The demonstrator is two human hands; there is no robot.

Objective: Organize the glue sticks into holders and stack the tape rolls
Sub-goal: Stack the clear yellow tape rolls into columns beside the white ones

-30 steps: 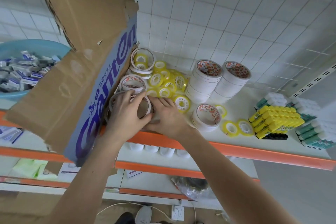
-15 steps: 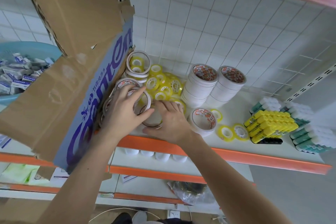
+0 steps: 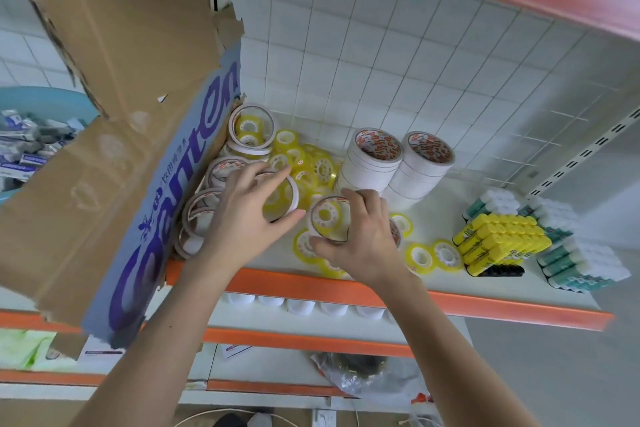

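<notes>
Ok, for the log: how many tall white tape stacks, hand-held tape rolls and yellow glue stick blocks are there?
Tall white tape stacks: 2 (left stack, right stack)
Hand-held tape rolls: 2 (left-hand roll in the left hand, right-hand roll in the right hand)
Yellow glue stick block: 1
Total: 5

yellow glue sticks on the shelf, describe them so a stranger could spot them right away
Start at the orange-edged shelf and follow it to its right end. The yellow glue sticks lie stacked there, right of two loose yellow tape rolls. The neighbouring green glue sticks have white caps; only this block is yellow.
</notes>
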